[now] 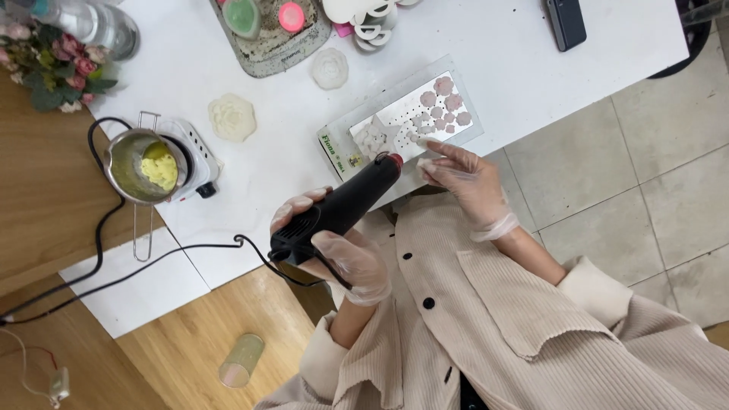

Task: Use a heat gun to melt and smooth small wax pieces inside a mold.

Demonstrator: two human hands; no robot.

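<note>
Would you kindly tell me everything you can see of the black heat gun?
The black heat gun is a slim, matte, plastic-looking tool with vent slots near its rear and a red-ringed nozzle at the front. It lies tilted, nozzle aimed toward the metal tray of pink and white pieces. The gloved left hand grips its rear body. A black cord runs from its back end across the table. The gloved right hand is beside the nozzle, apparently not touching it.
</note>
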